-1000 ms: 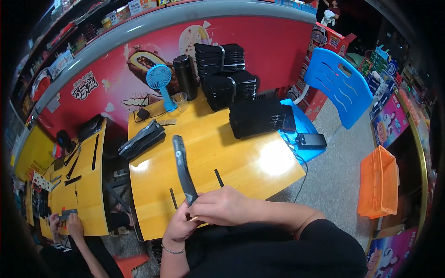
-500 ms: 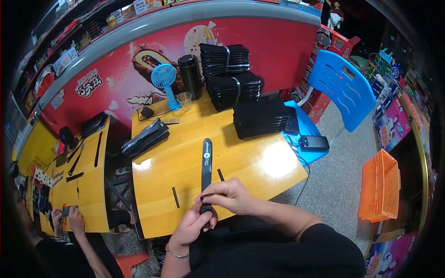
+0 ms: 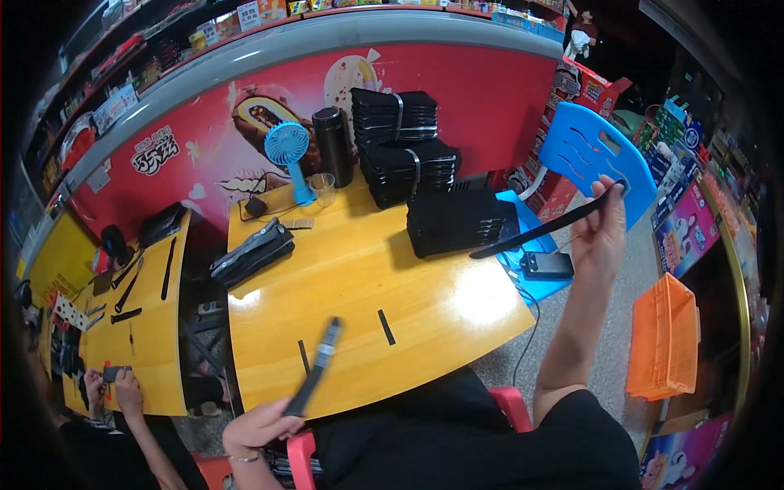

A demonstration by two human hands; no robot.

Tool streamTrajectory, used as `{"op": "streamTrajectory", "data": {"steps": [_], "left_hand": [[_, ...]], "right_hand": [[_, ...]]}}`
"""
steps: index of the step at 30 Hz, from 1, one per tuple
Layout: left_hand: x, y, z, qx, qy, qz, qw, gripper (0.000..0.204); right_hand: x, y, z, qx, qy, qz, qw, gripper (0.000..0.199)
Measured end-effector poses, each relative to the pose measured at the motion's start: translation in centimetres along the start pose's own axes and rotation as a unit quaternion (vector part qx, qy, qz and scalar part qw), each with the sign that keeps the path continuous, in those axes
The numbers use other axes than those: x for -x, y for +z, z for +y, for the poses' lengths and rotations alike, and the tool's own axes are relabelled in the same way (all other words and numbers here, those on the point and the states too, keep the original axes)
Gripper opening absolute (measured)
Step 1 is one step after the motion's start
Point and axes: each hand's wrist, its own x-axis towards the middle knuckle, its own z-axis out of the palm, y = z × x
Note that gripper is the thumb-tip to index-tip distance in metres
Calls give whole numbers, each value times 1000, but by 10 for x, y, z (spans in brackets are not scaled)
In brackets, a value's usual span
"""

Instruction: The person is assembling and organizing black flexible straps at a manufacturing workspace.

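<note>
My left hand [image 3: 263,425], with a bracelet at the wrist, is closed on the lower end of a black strap [image 3: 313,377] with pale printing. That strap slants up over the table's near edge and is somewhat blurred. Raised high on the right, my right hand [image 3: 603,237] pinches one end of a long black strap [image 3: 549,225]. Its free end hangs down to the left, in front of a stack of black straps [image 3: 449,220]. Two short black strips [image 3: 386,327] lie apart on the yellow table [image 3: 441,359], the left one partly behind the printed strap.
Banded black bundles [image 3: 408,173], a black bottle [image 3: 331,147], a clear cup [image 3: 322,192] and a blue fan [image 3: 287,145] stand at the back. Grey-black pouches [image 3: 255,251] lie left. A blue chair [image 3: 592,147] bears a black device [image 3: 547,265]. Another person's hands [image 3: 126,390] work at the left table.
My hands have parted. The right hand has swung up and right with a long strap, while the left has dropped down and left, holding the printed strap.
</note>
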Motion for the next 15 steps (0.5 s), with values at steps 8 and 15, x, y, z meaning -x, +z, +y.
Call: {"op": "streamTrajectory", "data": {"steps": [8, 15], "left_hand": [[-3, 19, -1, 304, 328, 334, 830, 23], [-27, 75, 111, 399, 629, -53, 665, 29]], "right_hand": [[15, 63, 63, 268, 147, -325, 895, 18], [13, 73, 146, 291, -39, -367, 883, 16]]}}
